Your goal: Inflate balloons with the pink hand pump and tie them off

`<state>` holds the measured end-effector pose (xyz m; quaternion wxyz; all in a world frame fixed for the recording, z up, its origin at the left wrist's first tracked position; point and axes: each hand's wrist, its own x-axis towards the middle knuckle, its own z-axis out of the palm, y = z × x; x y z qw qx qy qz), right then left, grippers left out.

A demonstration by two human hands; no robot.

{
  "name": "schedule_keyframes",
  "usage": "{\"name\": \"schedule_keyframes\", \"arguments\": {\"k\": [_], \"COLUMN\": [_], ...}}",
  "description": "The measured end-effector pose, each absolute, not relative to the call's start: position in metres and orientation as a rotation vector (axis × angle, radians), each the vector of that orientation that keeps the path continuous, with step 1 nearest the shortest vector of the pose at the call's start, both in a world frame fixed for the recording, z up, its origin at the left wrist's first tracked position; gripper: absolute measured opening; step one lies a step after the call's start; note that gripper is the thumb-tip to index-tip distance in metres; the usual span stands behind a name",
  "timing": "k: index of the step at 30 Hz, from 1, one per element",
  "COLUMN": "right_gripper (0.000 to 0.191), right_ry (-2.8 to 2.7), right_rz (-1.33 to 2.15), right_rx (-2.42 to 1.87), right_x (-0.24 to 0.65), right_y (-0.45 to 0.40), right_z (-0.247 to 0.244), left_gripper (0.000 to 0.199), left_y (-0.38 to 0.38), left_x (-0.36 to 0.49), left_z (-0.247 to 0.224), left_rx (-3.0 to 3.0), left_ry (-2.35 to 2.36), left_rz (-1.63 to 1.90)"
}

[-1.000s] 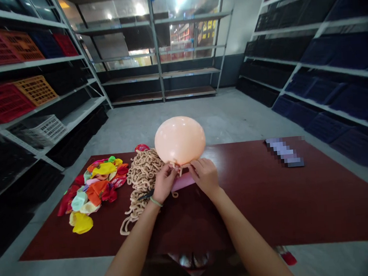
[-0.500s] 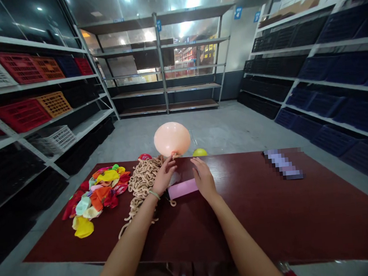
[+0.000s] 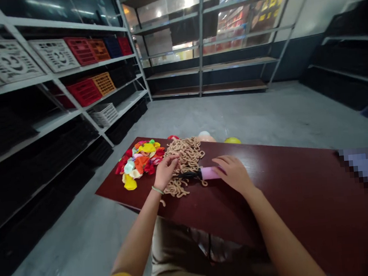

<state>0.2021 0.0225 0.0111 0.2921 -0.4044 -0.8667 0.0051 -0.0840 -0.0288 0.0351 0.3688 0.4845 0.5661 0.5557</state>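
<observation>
My left hand point(image 3: 166, 173) is over the edge of a heap of tan, curly rubbery pieces point(image 3: 187, 152). Its fingers are loosely bent and apart, with nothing visible in them. My right hand point(image 3: 235, 172) is closed around the right end of a pink hand pump point(image 3: 209, 173), which lies level over the table. The pump's black nozzle end point(image 3: 189, 175) points left, toward my left hand. Left of the heap lies a pile of limp, uninflated balloons point(image 3: 142, 161) in red, orange, yellow, mint and green.
Beyond the far edge of the brown table point(image 3: 291, 180) show a yellow balloon point(image 3: 232, 140), a peach balloon point(image 3: 206, 138) and a bit of red. A blurred-out purple item point(image 3: 367, 169) lies at right. Shelves with crates point(image 3: 56, 54) stand at left, a metal rack point(image 3: 203, 67) behind.
The inflated peach balloon has left my left hand and dropped beyond the table's far edge. My left hand has drawn back to the tan heap. My right hand has closed on the pump. The view has turned left.
</observation>
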Motion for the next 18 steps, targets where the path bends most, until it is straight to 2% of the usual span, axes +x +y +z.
{"name": "schedule_keyframes", "arguments": {"k": [5,10,18], "right_gripper": [0.038,0.053,0.051], "right_ry": [-2.472,-2.631,-2.595], "right_rz": [-0.054,-0.166,-0.376], "right_rx": [-1.027,-1.004,-0.952], "right_x": [0.189,0.185,0.156], "right_y": [0.015,0.012,-0.001], "right_z": [0.012,0.006,0.029], "left_gripper": [0.021,0.018,0.020], "left_y": [-0.073,-0.103,-0.143], "left_x": [-0.141,-0.177,-0.217], "left_z": [0.018,0.010,0.015], "left_rx": [1.263,1.222,1.122], "left_ry": [1.838,2.133,2.385], "left_rz": [1.379,1.343,1.335]}}
